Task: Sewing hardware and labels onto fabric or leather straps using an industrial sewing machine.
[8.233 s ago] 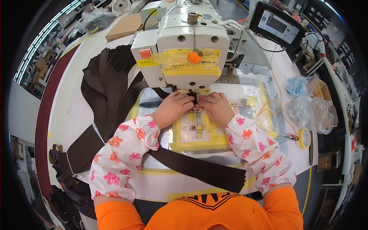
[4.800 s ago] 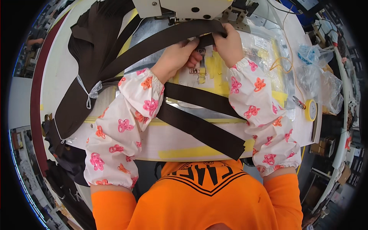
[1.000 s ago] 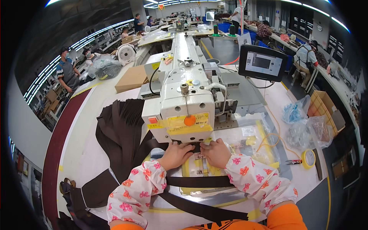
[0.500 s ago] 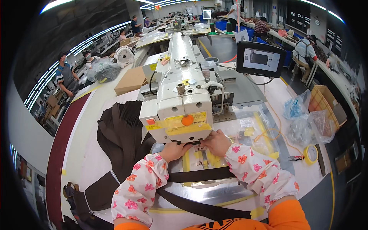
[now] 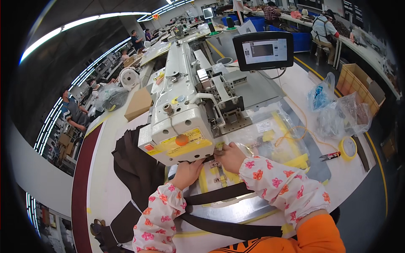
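Head view, machine: a white sewing machine (image 5: 185,122) is set along the worktop (image 5: 105,177), its head turned toward the person so that the needle end is within reach of both hands.
Head view, strap: a dark brown strap (image 5: 219,195) is laid across the worktop below the machine head, one run under the forearms and a second nearer the body; more brown fabric (image 5: 135,164) is piled to the left, kept off the sewing bed.
Head view, left hand: the left hand (image 5: 187,173) is pressed flat beside the needle area, fingers hidden under the machine head, so the grip cannot be told; the work seems steadied there.
Head view, right hand: the right hand (image 5: 230,157) is curled at the needle side, fingertips pinched together on something small that cannot be made out.
Head view, surroundings: a screen (image 5: 263,50) is angled toward the seat; snips (image 5: 330,156) and a tape roll (image 5: 349,147) are left to the right, clear of the seam.
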The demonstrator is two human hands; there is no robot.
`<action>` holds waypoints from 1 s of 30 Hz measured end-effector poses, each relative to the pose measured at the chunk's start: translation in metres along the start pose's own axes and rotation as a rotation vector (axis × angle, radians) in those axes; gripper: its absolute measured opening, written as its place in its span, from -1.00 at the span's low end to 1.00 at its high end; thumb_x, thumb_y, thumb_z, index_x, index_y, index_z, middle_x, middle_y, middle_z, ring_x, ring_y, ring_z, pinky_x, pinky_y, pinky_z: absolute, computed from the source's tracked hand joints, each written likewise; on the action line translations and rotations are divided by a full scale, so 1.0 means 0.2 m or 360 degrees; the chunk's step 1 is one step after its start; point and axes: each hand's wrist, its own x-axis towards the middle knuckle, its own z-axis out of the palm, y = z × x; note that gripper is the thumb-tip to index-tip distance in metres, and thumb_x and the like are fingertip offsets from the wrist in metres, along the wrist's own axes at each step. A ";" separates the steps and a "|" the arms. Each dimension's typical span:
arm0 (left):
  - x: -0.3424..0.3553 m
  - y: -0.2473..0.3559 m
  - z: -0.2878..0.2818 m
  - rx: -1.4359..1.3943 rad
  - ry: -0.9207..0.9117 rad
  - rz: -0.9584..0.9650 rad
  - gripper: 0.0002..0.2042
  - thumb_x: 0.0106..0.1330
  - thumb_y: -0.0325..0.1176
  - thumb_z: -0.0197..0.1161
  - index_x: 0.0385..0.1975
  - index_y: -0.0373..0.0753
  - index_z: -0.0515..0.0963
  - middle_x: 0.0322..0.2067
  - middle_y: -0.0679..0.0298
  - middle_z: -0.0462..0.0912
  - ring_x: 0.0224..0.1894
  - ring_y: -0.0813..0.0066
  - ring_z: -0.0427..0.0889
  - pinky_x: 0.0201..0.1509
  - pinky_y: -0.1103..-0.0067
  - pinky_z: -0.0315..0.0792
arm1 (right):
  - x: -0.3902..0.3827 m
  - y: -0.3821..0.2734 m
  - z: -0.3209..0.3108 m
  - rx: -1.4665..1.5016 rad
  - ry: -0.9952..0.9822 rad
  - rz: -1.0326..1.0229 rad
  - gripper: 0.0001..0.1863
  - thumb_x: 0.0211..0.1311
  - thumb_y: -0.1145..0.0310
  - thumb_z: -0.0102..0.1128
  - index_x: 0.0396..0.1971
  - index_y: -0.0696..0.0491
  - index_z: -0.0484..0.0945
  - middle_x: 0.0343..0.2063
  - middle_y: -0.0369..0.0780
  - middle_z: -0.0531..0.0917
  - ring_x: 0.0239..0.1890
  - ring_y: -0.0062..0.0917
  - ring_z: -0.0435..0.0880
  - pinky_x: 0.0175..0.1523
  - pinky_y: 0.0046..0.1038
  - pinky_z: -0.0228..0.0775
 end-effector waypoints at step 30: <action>0.97 -0.28 -0.93 -0.0338 0.0346 -0.0617 -0.52 0.08 -0.14 0.33 -0.14 -0.44 0.54 -0.40 0.15 0.66 -0.39 0.55 0.60 -0.26 0.64 0.44 | -0.05 -0.08 0.03 0.0145 0.0368 0.0014 -0.71 -0.09 0.40 0.05 -0.32 0.11 0.60 -0.13 -0.27 0.59 -0.28 -0.51 0.49 -0.15 -0.42 0.25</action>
